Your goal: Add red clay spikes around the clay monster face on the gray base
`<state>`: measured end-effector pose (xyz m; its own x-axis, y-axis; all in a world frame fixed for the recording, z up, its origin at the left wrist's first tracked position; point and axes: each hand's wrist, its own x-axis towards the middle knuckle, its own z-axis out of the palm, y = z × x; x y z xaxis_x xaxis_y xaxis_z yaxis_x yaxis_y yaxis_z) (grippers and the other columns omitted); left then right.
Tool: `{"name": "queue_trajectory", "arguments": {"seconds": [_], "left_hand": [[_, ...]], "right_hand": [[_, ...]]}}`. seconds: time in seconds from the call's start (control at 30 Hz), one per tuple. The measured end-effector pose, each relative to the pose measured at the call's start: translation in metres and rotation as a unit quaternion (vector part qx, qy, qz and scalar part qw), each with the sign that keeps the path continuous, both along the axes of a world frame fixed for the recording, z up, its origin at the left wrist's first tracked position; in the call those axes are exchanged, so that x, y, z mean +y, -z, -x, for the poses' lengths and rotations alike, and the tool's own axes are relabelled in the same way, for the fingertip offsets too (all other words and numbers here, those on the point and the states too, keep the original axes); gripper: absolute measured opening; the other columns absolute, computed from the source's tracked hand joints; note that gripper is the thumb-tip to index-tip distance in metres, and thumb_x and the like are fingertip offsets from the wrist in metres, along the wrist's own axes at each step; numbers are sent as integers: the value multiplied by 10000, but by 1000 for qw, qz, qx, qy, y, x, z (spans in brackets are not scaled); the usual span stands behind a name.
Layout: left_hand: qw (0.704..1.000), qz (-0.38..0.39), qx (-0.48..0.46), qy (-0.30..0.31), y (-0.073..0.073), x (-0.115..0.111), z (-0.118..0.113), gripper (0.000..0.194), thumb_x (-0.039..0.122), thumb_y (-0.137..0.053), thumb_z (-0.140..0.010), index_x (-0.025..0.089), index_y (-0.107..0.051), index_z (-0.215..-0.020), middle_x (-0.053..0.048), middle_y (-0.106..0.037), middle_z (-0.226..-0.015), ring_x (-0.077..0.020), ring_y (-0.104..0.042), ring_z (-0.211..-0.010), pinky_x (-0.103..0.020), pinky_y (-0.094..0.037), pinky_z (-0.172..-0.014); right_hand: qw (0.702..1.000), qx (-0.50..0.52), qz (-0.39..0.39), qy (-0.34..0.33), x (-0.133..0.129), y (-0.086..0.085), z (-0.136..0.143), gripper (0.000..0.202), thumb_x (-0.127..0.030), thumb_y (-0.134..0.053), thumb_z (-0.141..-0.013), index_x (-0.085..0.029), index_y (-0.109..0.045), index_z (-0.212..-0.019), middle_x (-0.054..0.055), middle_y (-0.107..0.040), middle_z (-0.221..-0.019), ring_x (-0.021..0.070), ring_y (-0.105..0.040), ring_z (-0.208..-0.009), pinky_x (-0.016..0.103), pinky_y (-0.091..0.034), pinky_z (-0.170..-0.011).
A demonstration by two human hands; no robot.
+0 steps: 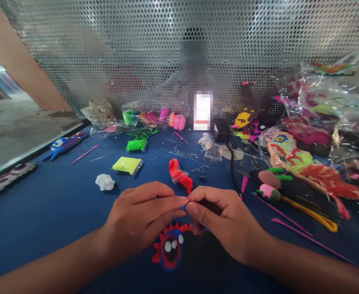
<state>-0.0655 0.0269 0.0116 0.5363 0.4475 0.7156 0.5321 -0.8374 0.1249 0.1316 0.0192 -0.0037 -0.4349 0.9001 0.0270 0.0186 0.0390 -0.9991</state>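
Observation:
My left hand (142,214) and my right hand (225,220) meet at the fingertips near the middle of the view. Between them they pinch a small bit of blue modelling clay (183,207), mostly hidden by the fingers. Below the hands, a black piece (210,263) bears a clay eye (170,250) in blue, red and black with white dots. Red clay spikes run along its upper edge, partly covered by my hands. Just beyond my fingertips lies a red clay packet (179,173), its wrapper twisted.
White clay (105,182), a yellow clay packet (127,165) and a green clay packet (137,145) lie at left. Pink tools (312,240) and plastic-wrapped clay figures (289,151) crowd the right. A lit phone (203,110) leans at the perforated metal panel (136,49).

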Motion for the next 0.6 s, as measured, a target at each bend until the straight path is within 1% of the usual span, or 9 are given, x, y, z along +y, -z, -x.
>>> {"name": "queue_trajectory", "arguments": {"seconds": [0.1, 0.2, 0.33, 0.43, 0.6], "left_hand": [[1000, 8, -3, 14, 0, 0, 0, 145, 239, -576, -909, 201, -715, -928, -12, -689, -799, -85, -663, -703, -153, -549, -617], [1000, 8, -7, 2, -1, -1, 0, 140, 236, -583, -904, 211, -720, -901, -5, -692, -793, -81, -662, -689, -150, -554, -614], [1000, -7, -15, -18, -2, -2, -1, 142, 250, -591, -897, 202, -717, -853, -6, -702, -802, -85, -660, -674, -161, -562, -623], [999, -5, -29, -18, -2, -2, -2, 121, 230, -608, -886, 186, -715, -852, -7, -703, -795, -81, -657, -674, -154, -557, -628], [1000, -10, -24, -4, 1, -1, 1, 116, 235, -610, -886, 179, -710, -865, -11, -712, -784, -87, -666, -683, -160, -555, -623]], "right_hand": [[1000, -7, -7, 3, -2, -1, -1, 194, -353, -610, -871, -173, -651, -812, -22, -592, -613, 99, -577, -562, 231, -472, -551], [1000, 5, -11, 4, -3, -1, -1, 187, -355, -613, -867, -177, -653, -822, -26, -586, -621, 99, -582, -557, 235, -481, -548], [1000, 25, 0, 19, -3, 1, 0, 189, -358, -642, -845, -187, -679, -917, -28, -606, -615, 103, -599, -545, 237, -496, -538], [999, 34, 9, 31, -4, 3, 1, 213, -339, -693, -807, -199, -694, -967, -25, -637, -604, 108, -613, -542, 234, -505, -540], [999, 19, -24, 30, -6, 4, 1, 119, -301, -691, -816, -215, -730, -888, -22, -648, -610, 107, -623, -550, 221, -505, -539]]}}
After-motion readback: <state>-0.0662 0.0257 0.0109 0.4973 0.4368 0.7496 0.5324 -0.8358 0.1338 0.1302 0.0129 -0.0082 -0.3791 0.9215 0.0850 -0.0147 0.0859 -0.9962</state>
